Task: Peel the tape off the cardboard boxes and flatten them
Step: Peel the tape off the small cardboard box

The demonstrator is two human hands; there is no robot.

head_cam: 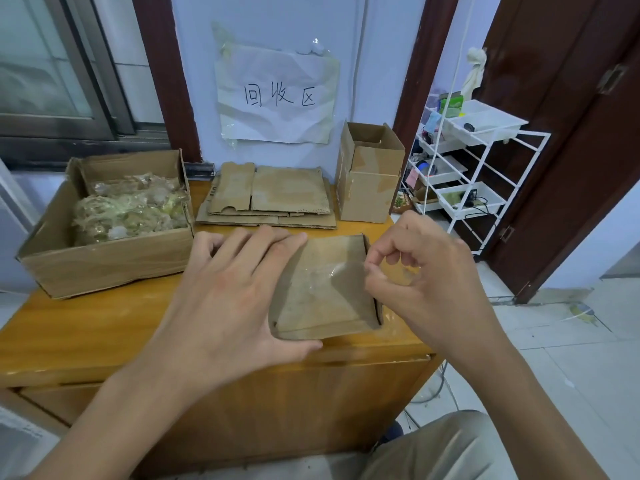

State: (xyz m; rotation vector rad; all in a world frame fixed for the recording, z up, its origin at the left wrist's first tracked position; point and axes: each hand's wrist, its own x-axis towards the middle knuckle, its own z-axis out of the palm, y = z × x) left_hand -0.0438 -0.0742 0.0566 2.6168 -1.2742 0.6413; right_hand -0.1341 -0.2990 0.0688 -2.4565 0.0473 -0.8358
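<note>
Box lies at 6 o'clock on your table; your left hand presses it with straight fingers, your right hand pinches clear tape at its 3 o'clock edge.

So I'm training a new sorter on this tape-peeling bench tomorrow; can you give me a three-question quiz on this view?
1. True or false: the left hand lies flat on the cardboard box at the front of the wooden cabinet.
2. What does the right hand pinch? A) the wall sign B) clear tape coming off the box C) a white tray
3. Fill in: the peeled tape scraps sit in the open box on the ___ side of the cabinet.

Key: 1 true; 2 B; 3 left. Behind lie flattened cardboard and an upright box.
</note>
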